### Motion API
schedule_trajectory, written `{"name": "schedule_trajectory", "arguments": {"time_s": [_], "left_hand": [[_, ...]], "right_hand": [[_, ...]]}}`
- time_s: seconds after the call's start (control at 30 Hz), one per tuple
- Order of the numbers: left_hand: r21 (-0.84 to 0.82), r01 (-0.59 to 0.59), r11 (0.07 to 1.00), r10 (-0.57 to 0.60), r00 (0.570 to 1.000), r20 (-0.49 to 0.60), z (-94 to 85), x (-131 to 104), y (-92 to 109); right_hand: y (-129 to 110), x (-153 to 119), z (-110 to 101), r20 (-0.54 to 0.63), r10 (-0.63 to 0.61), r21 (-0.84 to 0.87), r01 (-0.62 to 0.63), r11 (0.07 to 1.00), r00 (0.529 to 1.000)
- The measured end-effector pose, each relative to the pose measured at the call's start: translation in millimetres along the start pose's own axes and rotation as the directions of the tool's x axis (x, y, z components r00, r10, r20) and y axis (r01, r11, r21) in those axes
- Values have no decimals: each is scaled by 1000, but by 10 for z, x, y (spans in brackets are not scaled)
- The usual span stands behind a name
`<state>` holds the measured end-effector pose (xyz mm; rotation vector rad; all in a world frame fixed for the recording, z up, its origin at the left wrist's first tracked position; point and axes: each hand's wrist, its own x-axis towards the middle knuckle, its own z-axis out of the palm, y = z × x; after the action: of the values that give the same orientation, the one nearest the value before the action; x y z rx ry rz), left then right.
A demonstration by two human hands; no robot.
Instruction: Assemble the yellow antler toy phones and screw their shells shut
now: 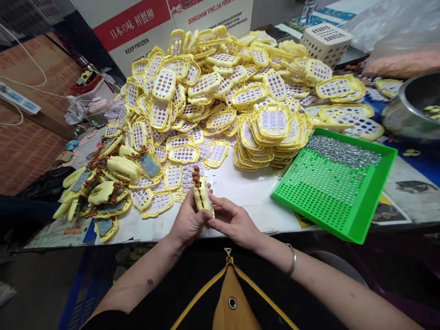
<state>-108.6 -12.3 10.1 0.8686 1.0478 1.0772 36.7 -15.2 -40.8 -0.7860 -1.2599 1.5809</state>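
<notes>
Upright between my hands is a pale yellow plastic toy casing [201, 198], seen edge-on, with a brown knobbly piece sticking out of its top. My left hand [188, 219] is wrapped round its left side, the thumb across its lower end. My right hand [233, 221] holds its right side with the fingertips. Just beyond lie loose yellow frames with white perforated pads [173, 176]. A heap of assembled casings with brown pieces and grey panels [123, 168] lies to the left.
A large pile of yellow frames [202, 85] covers the back of the table, with stacked ones [273, 121] at its right. A green perforated tray [330, 192] holds many small screws. At the right stand a metal bowl [398, 112] and a white basket [325, 41].
</notes>
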Motion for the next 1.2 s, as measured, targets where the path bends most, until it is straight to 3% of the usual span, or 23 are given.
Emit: {"name": "schedule_trajectory", "arguments": {"time_s": [0.1,0.23,0.47,0.63,0.73,0.8,0.87,0.93,0.97,1.07,1.13,1.2], "left_hand": [[-86,50,995,-45,998,51,-3,-6,29],[-203,131,970,-119,990,71,-3,3,53],[-229,143,963,-139,990,33,46,19,66],[-242,200,949,-192,980,57,81,19,126],[-225,193,955,-193,981,21,72,37,148],[-198,175,964,-179,984,0,51,55,161],[-196,175,965,-172,985,31,26,72,175],[-219,199,955,-187,980,70,12,83,186],[-232,213,949,-202,977,69,12,88,189],[-238,202,950,-214,976,-28,40,97,177],[-209,177,962,-199,976,-89,78,98,150],[-161,152,975,-172,978,-119,118,92,120]], "right_hand": [[-2,-7,-11,-9,-40,-74,39,996,999],[-51,-3,1,-10,19,-40,-19,999,1000],[-134,38,-34,-2,-29,-319,27,947,1000],[-129,51,-35,-33,-2,-301,-8,954,999],[-144,59,-19,-61,43,-188,-54,981,997],[-171,58,-16,35,113,11,-114,993,993],[-201,49,-29,234,158,226,-212,951,959],[-223,36,-61,396,154,287,-281,916,905],[-231,30,-83,421,146,247,-268,931,895],[-260,33,-143,282,95,24,-106,994,955],[-295,48,-162,105,41,-126,-28,992,994],[-338,66,-160,12,7,-292,-4,956,1000]]}}
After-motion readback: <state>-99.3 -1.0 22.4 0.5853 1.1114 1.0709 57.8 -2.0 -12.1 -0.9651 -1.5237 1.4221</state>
